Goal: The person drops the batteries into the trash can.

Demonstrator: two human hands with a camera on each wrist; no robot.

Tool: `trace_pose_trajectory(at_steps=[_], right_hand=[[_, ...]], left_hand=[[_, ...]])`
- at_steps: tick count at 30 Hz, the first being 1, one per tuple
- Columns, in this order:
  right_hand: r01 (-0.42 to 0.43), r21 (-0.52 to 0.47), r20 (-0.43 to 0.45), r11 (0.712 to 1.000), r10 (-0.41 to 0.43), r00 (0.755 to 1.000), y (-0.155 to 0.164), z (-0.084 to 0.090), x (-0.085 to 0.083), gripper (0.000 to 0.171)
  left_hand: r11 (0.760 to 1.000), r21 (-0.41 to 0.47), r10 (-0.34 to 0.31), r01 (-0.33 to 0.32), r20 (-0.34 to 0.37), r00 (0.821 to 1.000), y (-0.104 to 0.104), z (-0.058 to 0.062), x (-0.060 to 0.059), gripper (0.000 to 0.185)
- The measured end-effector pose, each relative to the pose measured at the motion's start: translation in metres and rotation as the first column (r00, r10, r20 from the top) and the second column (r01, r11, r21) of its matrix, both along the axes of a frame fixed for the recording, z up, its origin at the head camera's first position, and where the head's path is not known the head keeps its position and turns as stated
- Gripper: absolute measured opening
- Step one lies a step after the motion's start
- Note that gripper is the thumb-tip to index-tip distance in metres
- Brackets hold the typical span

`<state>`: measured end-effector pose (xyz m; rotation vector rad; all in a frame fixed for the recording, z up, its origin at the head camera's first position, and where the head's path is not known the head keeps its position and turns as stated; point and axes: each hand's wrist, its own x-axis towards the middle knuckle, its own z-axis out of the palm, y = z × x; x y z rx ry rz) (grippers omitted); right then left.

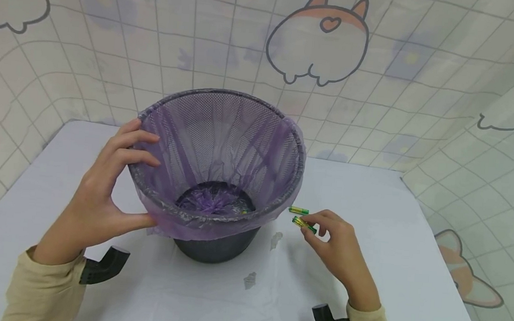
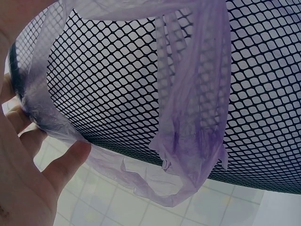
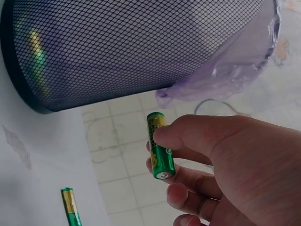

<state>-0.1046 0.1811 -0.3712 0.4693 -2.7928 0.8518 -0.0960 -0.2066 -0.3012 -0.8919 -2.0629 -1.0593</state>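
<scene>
A black mesh bin [image 1: 213,250] lined with a purple bag [image 1: 222,137] stands mid-table. My left hand [image 1: 110,184] grips its near-left rim, thumb under the bag's fold and fingers over the edge; the left wrist view shows the mesh [image 2: 188,84] and hanging bag plastic [image 2: 188,155] close up. My right hand [image 1: 330,237] pinches a green-and-yellow battery [image 1: 304,224] just right of the bin, seen upright between thumb and fingers as the held battery [image 3: 160,146]. A second battery [image 1: 299,210] lies on the table beside it, the same loose battery [image 3: 70,207] in the right wrist view.
The white table [image 1: 413,253] carries two small scraps [image 1: 249,280] in front of the bin. Tiled curtain walls [image 1: 470,96] with cartoon prints close in behind and right. Something yellow-green [image 3: 37,61] shows through the bin's mesh at the bottom.
</scene>
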Motion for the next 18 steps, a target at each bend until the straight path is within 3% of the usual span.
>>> trace_pose_trajectory(at_steps=[6,18], right_hand=[[-0.02,-0.007,-0.053,1.0,0.019,0.998,-0.001,0.009,0.002,0.015],[-0.021,0.002,-0.072,1.0,0.021,0.997,-0.002,0.019,0.005,0.018]], left_hand=[[1.0,-0.006,0.004,-0.004,0.005,1.0,0.0,0.0,0.0,0.076],[1.0,-0.004,0.01,-0.01,0.015,1.0,0.0,0.0,0.001,0.076]])
